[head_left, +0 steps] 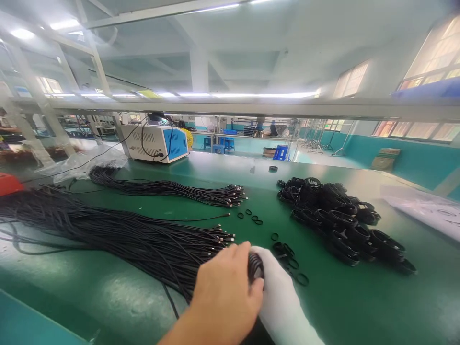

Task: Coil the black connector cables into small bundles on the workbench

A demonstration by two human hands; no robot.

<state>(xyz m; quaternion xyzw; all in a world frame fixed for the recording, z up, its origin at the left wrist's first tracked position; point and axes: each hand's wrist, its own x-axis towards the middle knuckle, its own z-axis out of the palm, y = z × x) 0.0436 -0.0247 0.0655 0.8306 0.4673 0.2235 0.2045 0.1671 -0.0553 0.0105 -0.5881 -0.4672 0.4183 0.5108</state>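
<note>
My left hand point(224, 287), bare, and my right hand point(282, 297), in a white glove, meet near the front of the green table. Both are closed around a coiled black cable point(256, 264), of which only the top loops show between them. To the left, a large bundle of loose black cables point(136, 239) lies with its metal plugs close to my left hand. A second bundle of cables point(172, 188) is behind it. Small black rings point(302, 279) are scattered beside my right hand and farther back. At the right rests a pile of coiled black cables point(334, 211).
A white and blue machine point(158, 143) stands at the back left, near a clear plastic bag point(86, 160). Something red point(10, 184) is at the left edge. A white plastic sheet point(424, 206) lies at the right. A shelf beam point(230, 106) crosses above the green table point(359, 306).
</note>
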